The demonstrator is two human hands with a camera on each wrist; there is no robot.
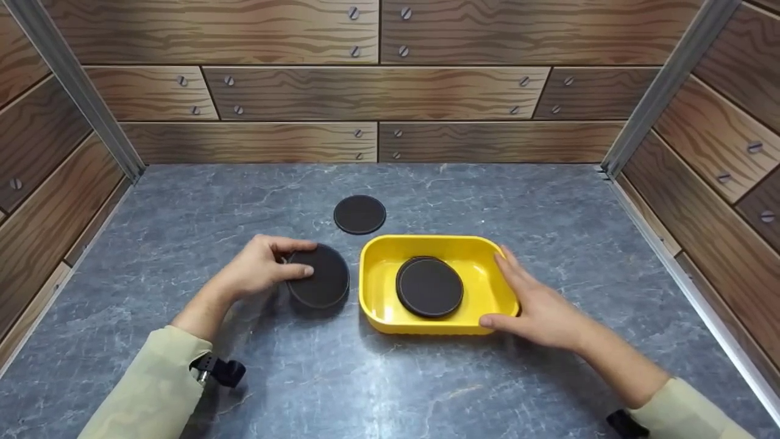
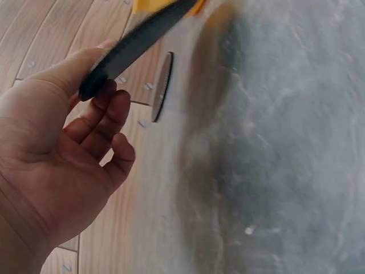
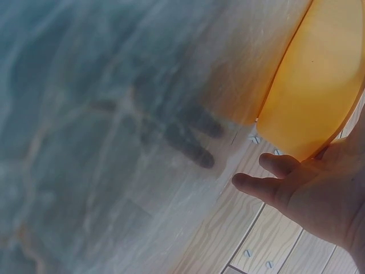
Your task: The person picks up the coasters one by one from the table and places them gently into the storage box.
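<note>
**Two hands, a yellow tray and black discs**

On the grey desk (image 1: 183, 244), a yellow tray (image 1: 384, 268) holds one black disc (image 1: 429, 286). The right hand (image 1: 539, 308) rests against its right rim, fingers straight. Left of the tray, left hand (image 1: 259, 268) fingers pinch a tilted disc (image 1: 320, 277). A third disc (image 1: 359, 214) lies farther back.

Grey, marble-veined tabletop (image 1: 244, 378), boxed in by wood-panel walls at back and both sides. Directly on it: yellow tray (image 1: 381, 305) near the middle, with one black disc (image 1: 429, 286) lying flat inside. Just left of the tray, a second black disc (image 1: 323, 277), apparently tilted up off the surface at one edge, though contact is hard to make out. Farther back, a smaller-looking third black disc (image 1: 359, 214), flat and apart from the rest.
</note>
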